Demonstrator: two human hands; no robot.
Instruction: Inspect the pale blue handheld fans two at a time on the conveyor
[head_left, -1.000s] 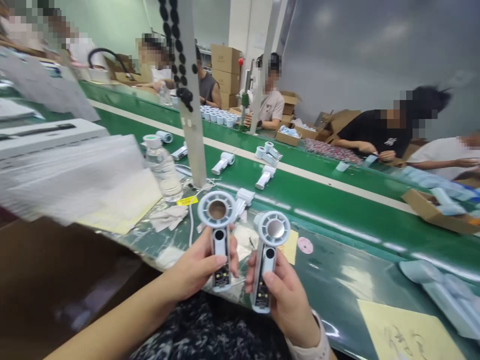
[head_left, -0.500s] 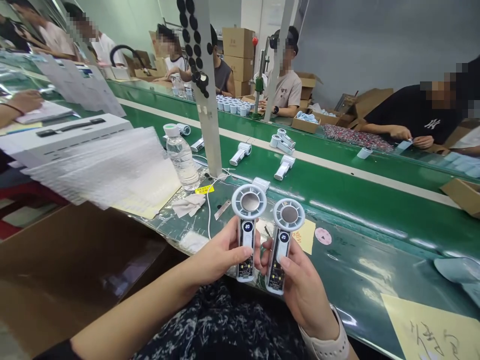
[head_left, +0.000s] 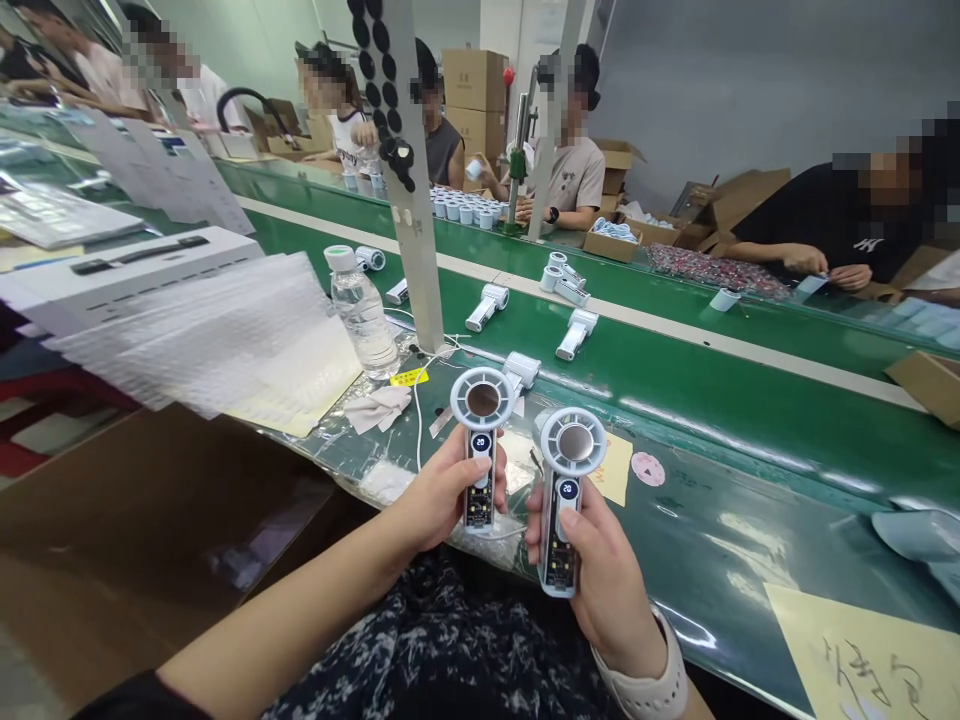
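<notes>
Two upright handheld fans (head_left: 481, 445), displays lit

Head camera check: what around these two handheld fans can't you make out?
All in the head view:
Backs of the left fan and the right fan: hidden by their own bodies, the left hand and the right hand.
Parts on the circuit board in the left fan: too small.
Handwriting on the yellow note: cut off by the bottom edge.
Contents of the cardboard box: cut off by the right edge.
Text on the printed sheets: too small.

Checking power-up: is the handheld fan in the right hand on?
Display on: the handheld fan in the right hand shows a lit 20 on its round screen. Cannot tell if the motor runs.
</notes>
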